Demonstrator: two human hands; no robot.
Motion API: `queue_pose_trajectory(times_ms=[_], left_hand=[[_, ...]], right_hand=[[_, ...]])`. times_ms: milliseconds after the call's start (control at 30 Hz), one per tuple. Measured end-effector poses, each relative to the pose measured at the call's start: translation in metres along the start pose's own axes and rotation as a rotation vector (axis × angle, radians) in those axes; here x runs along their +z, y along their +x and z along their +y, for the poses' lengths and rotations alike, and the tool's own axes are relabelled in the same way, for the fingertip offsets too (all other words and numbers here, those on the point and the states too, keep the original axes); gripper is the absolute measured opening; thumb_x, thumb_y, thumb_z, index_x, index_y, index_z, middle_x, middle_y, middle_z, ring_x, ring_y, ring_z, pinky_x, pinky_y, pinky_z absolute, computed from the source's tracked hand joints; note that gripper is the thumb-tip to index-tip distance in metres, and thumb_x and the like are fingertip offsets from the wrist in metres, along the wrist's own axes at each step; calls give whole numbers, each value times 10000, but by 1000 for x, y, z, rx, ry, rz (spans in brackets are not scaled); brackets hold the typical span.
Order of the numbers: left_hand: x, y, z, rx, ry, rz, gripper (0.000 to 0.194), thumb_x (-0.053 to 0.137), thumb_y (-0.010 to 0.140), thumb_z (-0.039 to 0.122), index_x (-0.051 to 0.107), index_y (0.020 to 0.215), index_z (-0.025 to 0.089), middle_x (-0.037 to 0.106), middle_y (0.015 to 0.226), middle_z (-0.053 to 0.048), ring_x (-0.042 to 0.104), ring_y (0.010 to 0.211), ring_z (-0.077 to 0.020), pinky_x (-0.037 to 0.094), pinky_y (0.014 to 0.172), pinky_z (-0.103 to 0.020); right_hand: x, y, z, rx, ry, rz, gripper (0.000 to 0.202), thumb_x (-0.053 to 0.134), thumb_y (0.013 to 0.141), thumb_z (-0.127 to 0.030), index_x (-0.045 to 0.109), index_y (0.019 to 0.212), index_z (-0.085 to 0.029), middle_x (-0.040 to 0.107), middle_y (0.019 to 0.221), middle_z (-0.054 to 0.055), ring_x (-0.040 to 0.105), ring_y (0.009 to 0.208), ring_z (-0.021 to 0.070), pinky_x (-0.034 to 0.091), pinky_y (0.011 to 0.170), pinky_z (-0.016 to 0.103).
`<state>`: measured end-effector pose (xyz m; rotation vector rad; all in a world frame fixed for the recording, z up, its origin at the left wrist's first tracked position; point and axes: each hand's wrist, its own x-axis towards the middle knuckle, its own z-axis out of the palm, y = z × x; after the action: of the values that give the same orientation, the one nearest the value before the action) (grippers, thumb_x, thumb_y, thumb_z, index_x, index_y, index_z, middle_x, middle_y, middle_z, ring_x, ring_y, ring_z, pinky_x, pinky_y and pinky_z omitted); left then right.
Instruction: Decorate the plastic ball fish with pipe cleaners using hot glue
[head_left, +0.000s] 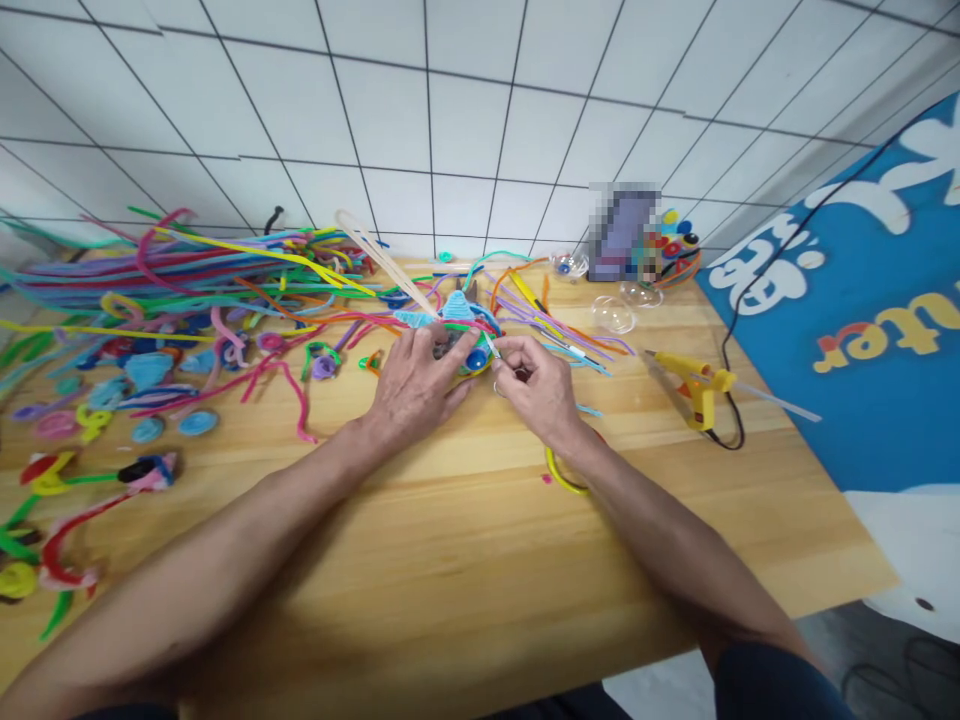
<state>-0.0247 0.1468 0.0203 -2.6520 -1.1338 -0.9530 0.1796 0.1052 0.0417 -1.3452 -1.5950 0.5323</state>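
My left hand [416, 385] lies over a small round craft piece [474, 352] made of blue, green and light blue pipe cleaners and holds it against the wooden table [465, 560]. My right hand [534, 388] pinches a thin pale pipe cleaner end [491, 346] right at that piece, fingertips touching it. A yellow pipe cleaner loop [561, 476] lies under my right wrist.
A big heap of coloured pipe cleaners [187, 280] covers the table's left and back. A yellow glue gun [694, 385] with black cord lies at the right. Clear plastic half-spheres [615, 312] and finished pieces [675, 250] sit by the tiled wall. A blue banner [862, 330] stands right.
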Motion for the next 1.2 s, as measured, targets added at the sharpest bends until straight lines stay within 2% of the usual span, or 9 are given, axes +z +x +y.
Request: queue_pose_trajectory(times_ms=[100,267,433,567,733,1000,1200], left_hand=[[1,0,-1,-7,-14,-14,634,693,950,351,527,1559,298,550,1321,-163,552,1154,-339,510,1014,-536],[0,0,-2,8,-4,-13,639,688,953,351,529,1566,270,548,1325,-178,554,1143,-347,515,1000,-535],[0,0,-2,16,18,-6,644,692,953,345,526,1570,264,556,1317,-178,563,1129,-340,519,990,-522],[1,-1,-2,-2,18,-9,642,703,953,361,525,1566,289,567,1311,-165,567,1123,-328,514,1004,-519],[2,-1,-3,4,4,2,619,685,967,373,535,1560,281,561,1332,-176,558,1138,-338,513,1003,-531],[2,-1,-2,9,11,15,618,677,973,386,535,1564,273,562,1308,-170,558,1126,-330,513,999,-518],[1,0,-2,-4,-5,-17,613,667,977,385,541,1562,250,563,1313,-186,554,1134,-344,502,1010,-536]], right_hand=[[1,1,-1,99,106,27,85,656,886,-313,659,926,-238,641,645,-56,598,564,126,473,573,266],[3,0,2,183,225,66,165,680,890,-368,568,867,-250,679,698,-42,641,575,133,479,557,266],[1,-2,4,25,27,156,106,620,912,-291,525,872,-263,628,721,-46,589,623,138,472,627,293],[0,-4,5,-99,-45,153,29,548,985,-287,552,980,-259,680,875,6,634,775,176,532,750,335],[5,-7,12,-176,-110,139,149,478,1033,-235,586,1133,-256,707,1053,67,670,969,224,557,888,396],[7,-7,16,-237,-194,117,226,444,1076,-259,612,1227,-260,696,1090,82,652,1045,253,541,947,429],[8,-9,19,-340,-360,33,288,435,1095,-251,615,1317,-209,699,1150,134,623,1096,293,538,982,482]])
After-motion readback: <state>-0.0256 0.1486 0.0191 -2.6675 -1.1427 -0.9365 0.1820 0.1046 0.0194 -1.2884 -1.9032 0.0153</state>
